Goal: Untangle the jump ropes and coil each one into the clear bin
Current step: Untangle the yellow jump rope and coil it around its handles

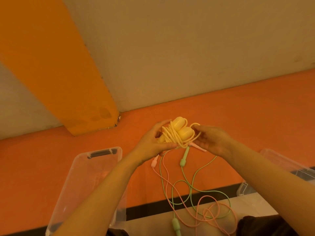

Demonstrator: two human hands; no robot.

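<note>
A yellow jump rope [177, 132] is bundled in the air above the orange surface, its cord wound round its two fat yellow handles. My left hand [151, 142] grips the bundle from the left, thumb underneath. My right hand [211, 140] pinches a loop of the yellow cord at the bundle's right side. A green jump rope [183, 160] and a pink jump rope [154, 163] hang tangled from the bundle, their cords trailing down toward me. A clear bin [95, 167] stands at the lower left, below my left forearm.
A second clear container [279, 160] sits at the right edge behind my right forearm. A black strip [153, 208] runs along the near edge of the orange surface. A wall with a wide orange stripe [51, 65] rises beyond it.
</note>
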